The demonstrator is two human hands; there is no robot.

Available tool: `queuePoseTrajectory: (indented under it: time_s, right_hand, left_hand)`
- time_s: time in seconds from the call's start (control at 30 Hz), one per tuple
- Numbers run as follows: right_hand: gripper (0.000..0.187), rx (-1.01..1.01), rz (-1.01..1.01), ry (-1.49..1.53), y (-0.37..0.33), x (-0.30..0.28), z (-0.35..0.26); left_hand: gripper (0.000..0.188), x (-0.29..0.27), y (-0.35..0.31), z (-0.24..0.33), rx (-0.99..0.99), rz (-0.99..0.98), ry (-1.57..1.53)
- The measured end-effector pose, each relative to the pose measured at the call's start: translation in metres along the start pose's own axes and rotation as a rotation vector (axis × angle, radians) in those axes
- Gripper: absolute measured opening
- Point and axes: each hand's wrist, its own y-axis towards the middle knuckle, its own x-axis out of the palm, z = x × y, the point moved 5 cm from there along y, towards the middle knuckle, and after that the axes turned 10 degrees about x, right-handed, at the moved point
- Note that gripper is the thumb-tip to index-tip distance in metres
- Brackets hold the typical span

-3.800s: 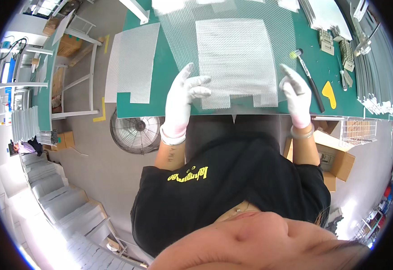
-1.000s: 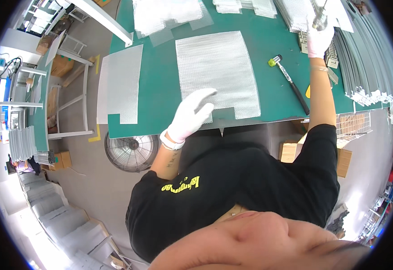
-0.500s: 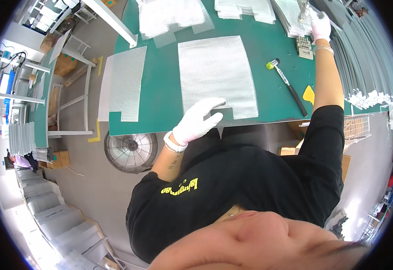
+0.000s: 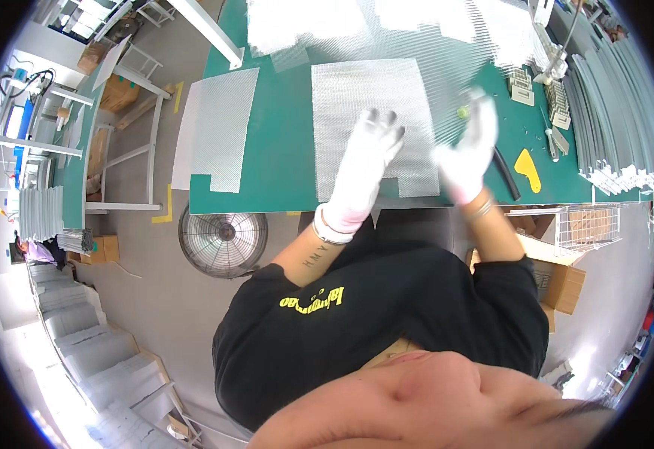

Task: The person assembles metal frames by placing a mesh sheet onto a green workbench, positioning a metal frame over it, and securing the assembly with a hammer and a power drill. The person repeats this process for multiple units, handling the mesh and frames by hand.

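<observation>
A rectangular sheet of white metal mesh (image 4: pixel 368 93) lies flat on the green table mat (image 4: pixel 282 150) in front of me. My left hand (image 4: pixel 366 166), in a white glove, rests on the sheet's near edge with its fingers spread. My right hand (image 4: pixel 467 148), also gloved, is blurred by motion just off the sheet's right edge. It passes over a mallet with a yellow-green head (image 4: pixel 461 112) and a black handle (image 4: pixel 505 183). I cannot tell whether the right hand holds anything.
A second notched mesh sheet (image 4: pixel 214 127) lies at the table's left end. More mesh is piled at the back (image 4: pixel 319 22). A yellow scraper (image 4: pixel 527 168) and grey metal strips (image 4: pixel 619 105) lie at the right. A floor fan (image 4: pixel 224 239) and cardboard boxes (image 4: pixel 565 280) stand below.
My right hand has come back from the far right corner of the table to the mesh sheet's right edge. My left hand has shifted a little up the sheet.
</observation>
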Motion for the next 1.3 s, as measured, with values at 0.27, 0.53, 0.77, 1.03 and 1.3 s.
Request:
queuePoseTrajectory:
  time_s: [0.27, 0.53, 0.77, 1.03, 1.3]
  right_hand:
    - [0.077, 0.105, -0.124, -0.489, -0.008, -0.029, -0.045]
    - [0.073, 0.426, -0.346, -0.492, -0.030, -0.017, -0.008]
    - [0.069, 0.531, -0.376, -0.533, -0.046, -0.006, 0.034]
    - [0.060, 0.464, -0.452, -0.635, -0.055, 0.000, 0.046]
    - [0.053, 0.453, -0.487, -0.651, -0.056, 0.002, 0.053]
  left_hand:
    - [0.055, -0.046, -0.015, 0.091, 0.243, 0.152, 0.900]
    - [0.081, -0.055, -0.011, 0.072, 0.226, -0.153, 1.815]
    - [0.075, -0.071, -0.006, 0.053, 0.042, -0.262, 2.156]
    - [0.074, -0.086, -0.010, 0.048, 0.096, -0.282, 2.111]
    - [0.076, -0.086, -0.009, 0.049, 0.053, -0.268, 2.111]
